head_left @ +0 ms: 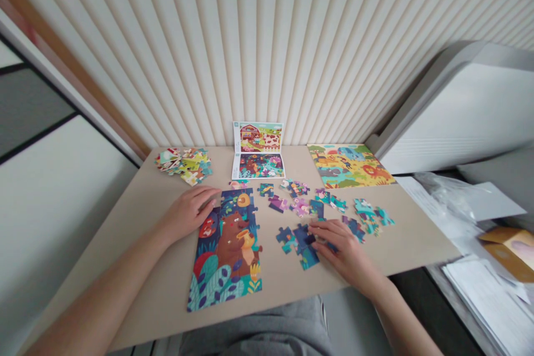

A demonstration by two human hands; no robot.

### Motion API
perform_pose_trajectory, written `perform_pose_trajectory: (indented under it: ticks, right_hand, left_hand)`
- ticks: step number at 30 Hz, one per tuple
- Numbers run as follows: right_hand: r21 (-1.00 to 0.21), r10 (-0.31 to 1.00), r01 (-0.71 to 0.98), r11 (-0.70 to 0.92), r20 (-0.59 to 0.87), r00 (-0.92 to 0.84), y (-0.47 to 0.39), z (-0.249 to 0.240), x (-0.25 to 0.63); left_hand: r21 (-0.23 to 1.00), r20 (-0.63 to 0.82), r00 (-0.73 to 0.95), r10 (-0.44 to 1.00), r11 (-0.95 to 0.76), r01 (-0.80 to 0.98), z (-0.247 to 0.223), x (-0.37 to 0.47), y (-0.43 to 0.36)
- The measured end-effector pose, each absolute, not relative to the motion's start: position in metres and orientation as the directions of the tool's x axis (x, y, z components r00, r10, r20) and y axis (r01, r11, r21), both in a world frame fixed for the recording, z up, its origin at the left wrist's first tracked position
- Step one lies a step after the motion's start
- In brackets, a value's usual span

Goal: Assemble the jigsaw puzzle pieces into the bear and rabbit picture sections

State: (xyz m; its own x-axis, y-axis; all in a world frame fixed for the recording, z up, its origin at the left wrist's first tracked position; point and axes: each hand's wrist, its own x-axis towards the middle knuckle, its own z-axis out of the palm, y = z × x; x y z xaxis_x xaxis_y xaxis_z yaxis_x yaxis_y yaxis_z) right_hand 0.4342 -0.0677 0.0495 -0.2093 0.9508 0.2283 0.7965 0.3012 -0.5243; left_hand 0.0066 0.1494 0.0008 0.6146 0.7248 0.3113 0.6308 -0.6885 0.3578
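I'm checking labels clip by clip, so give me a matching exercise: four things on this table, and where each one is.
Things:
1. Left hand
2. Right hand
3. Booklet
4. Mixed pile

Places:
A. Back left of the table
B. At dark blue pieces
C. Standing open at the back, by the pleated screen
D. At the upper left edge of the bear puzzle

Pairs: 1-D, 2-B, 3-C, 4-A.

Bear puzzle (pixel 237 239) partly assembled, loose pieces (pixel 300 207) scattered
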Motion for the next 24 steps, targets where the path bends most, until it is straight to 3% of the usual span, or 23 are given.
perform_pose_trajectory:
  ticks: [7,15,20,24]
  right_hand:
    - [-0.496,0.927,0.809,0.316,-0.021,-0.375,-0.035,0.060,0.438]
    - [-0.496,0.923,0.821,0.283,-0.091,-0.374,-0.013,0.072,0.435]
    - [-0.645,0.961,0.748,0.159,-0.074,-0.268,0.002,0.086,0.428]
    - [-0.870,0.988,0.492,-0.045,-0.112,-0.109,0.022,0.076,0.403]
  left_hand:
    - [0.351,0.333,0.583,0.741,-0.671,0.653,0.003,0.007,0.149]
    - [0.345,0.423,0.408,0.809,-0.560,0.753,0.011,-0.019,0.161]
    - [0.380,0.403,0.420,0.813,-0.566,0.732,0.006,-0.008,0.155]
    - [0.408,0.389,0.475,0.789,-0.610,0.679,0.010,0.012,0.141]
